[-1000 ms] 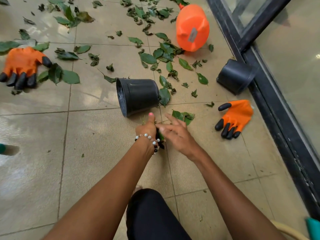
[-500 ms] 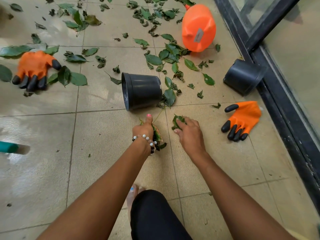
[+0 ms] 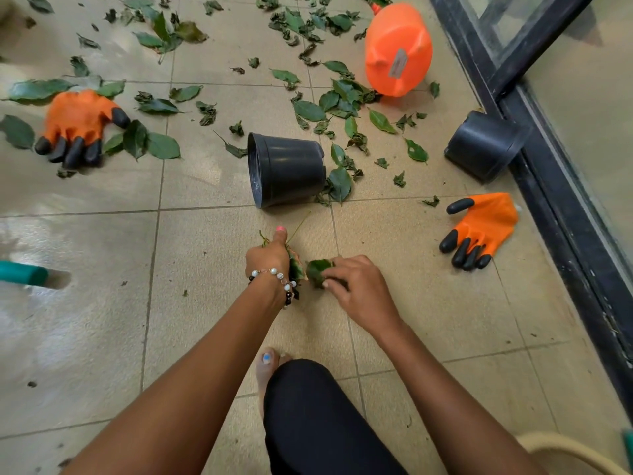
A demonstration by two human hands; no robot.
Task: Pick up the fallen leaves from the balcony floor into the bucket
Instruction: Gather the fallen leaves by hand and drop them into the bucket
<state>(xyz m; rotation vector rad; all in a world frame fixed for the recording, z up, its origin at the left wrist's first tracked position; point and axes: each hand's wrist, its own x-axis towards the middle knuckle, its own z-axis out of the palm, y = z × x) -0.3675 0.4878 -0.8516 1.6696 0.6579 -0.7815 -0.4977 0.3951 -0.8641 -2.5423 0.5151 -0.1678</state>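
Green fallen leaves (image 3: pixel 337 104) lie scattered over the tiled balcony floor, thickest at the top. My left hand (image 3: pixel 269 257), with a bead bracelet at the wrist, grips a bunch of leaves (image 3: pixel 295 267) low over the floor. Right beside it my right hand (image 3: pixel 356 286) pinches a single green leaf (image 3: pixel 317 271) close to that bunch. A black plastic pot (image 3: pixel 287 169) lies on its side just beyond both hands, its mouth facing left. No upright bucket is in view.
A second black pot (image 3: pixel 484 144) lies by the dark door frame (image 3: pixel 561 186). An orange container (image 3: pixel 397 51) lies at the top right. Orange garden gloves lie at the left (image 3: pixel 77 123) and right (image 3: pixel 481 228). A teal handle (image 3: pixel 22 274) pokes in at the left edge.
My right hand lifted a leaf from the floor in front of the pot and drew it back toward the bunch in my left hand. The left hand stayed in place.
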